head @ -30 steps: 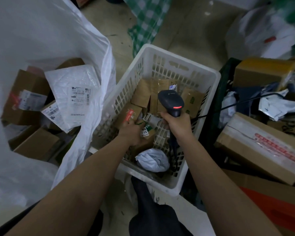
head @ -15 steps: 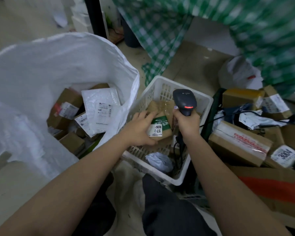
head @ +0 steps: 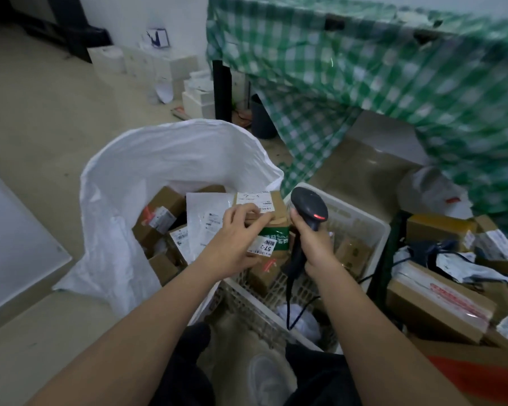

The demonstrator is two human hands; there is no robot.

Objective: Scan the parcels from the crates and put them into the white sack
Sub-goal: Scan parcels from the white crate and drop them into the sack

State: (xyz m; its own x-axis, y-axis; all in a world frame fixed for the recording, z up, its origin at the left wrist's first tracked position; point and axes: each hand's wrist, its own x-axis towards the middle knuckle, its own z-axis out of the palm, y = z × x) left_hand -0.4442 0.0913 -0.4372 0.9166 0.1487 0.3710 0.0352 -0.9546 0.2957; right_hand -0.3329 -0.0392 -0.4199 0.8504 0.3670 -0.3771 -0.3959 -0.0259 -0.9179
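Note:
My left hand (head: 235, 244) grips a small brown parcel (head: 272, 230) with green tape and white labels, held up over the left edge of the white crate (head: 361, 221). My right hand (head: 314, 247) grips the black barcode scanner (head: 310, 212), its red light lit, just right of the parcel. The white sack (head: 147, 177) stands open at the left and holds several brown boxes and a white mailer (head: 206, 221). More brown parcels (head: 351, 253) and a crumpled white bag (head: 302, 317) lie in the crate.
A dark crate (head: 392, 247) at the right is piled with cardboard boxes (head: 434, 303) and mailers. A table with a green checked cloth (head: 364, 83) stands behind. White boxes (head: 147, 63) line the far wall. The scanner cable (head: 289, 300) hangs into the white crate.
My left hand has lifted the green-taped parcel out of the crate and toward the sack's edge. The scanner rose beside it. My head has tilted up, showing more floor and table.

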